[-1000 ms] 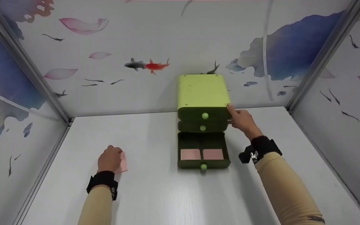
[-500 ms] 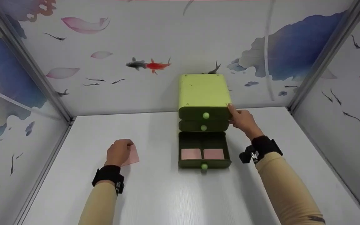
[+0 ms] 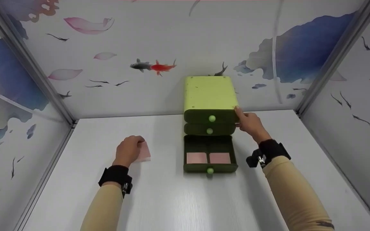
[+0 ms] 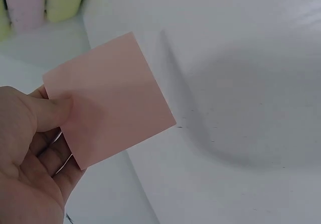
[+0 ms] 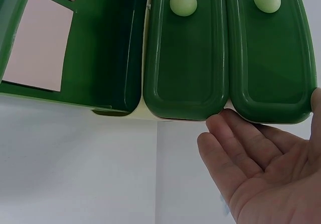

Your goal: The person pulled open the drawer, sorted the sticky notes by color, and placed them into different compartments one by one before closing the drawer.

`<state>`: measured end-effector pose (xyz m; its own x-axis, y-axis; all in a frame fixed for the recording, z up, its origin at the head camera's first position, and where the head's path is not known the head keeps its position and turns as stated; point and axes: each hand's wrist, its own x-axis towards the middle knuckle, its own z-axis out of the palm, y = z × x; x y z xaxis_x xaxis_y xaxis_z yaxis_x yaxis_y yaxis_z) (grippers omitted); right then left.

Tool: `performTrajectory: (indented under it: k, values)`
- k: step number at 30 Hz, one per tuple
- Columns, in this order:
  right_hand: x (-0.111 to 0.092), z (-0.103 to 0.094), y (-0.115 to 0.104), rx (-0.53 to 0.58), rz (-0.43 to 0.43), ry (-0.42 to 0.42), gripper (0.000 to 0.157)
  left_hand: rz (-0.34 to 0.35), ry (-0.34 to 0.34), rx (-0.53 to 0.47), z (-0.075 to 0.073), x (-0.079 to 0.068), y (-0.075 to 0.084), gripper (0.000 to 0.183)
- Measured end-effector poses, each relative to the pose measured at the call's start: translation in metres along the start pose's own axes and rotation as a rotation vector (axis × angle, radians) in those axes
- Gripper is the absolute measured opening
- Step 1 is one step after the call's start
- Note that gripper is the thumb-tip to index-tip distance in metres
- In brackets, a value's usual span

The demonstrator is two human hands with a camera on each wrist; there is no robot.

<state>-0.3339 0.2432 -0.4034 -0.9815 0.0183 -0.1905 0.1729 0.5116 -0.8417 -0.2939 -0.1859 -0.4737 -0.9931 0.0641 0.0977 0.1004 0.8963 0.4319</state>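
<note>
My left hand is raised at the left and pinches a square pink sticky note by one edge, thumb on its face, other fingers behind. To the right, against the back wall, is a small green drawer cabinet with a light top and round pale knobs. Its bottom drawer is pulled out; a divider runs down the middle with one pink square and another pink square either side. My right hand rests against the cabinet's right side, thumb at the top front corner, fingers extended along the side.
The white table is bounded by a patterned back wall and side walls with metal corner posts. The two upper drawers are closed. Yellow and pink shapes appear at the left wrist view's top corner.
My left hand has moved forward and to the right with the sticky note. The right hand stays against the cabinet, and the drawer keeps its position.
</note>
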Motion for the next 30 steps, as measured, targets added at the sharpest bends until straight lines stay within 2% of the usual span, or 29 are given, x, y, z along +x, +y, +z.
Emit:
performTrajectory:
  k: [8, 17, 30]
  values:
    - [0.0, 0.0, 0.001, -0.02, -0.018, 0.005, 0.09, 0.106, 0.022, 0.03, -0.004, 0.002, 0.034, 0.024]
    - [-0.001, 0.001, 0.001, 0.004, -0.014, -0.002, 0.091, 0.24, 0.093, 0.063, -0.004, 0.004, 0.068, 0.022]
    - [-0.001, 0.0, 0.001, 0.014, -0.024, -0.004, 0.09, 0.375, 0.094, 0.045, 0.001, 0.005, 0.111, 0.019]
